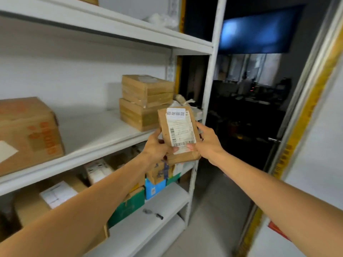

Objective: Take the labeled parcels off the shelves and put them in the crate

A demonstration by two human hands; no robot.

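Both bare forearms stretch forward; the left hand (156, 146) and right hand (208, 143) each pinch a small brown paper-wrapped parcel with a white barcode label (179, 130), held in the air before the white metal shelf (83, 154). No crate shows; a loose fingertip pinch could let it slip while turning away.

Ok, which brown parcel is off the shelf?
The small labeled parcel, gripped by the left hand and right hand; the two stacked boxes and the big carton sit on the shelf.
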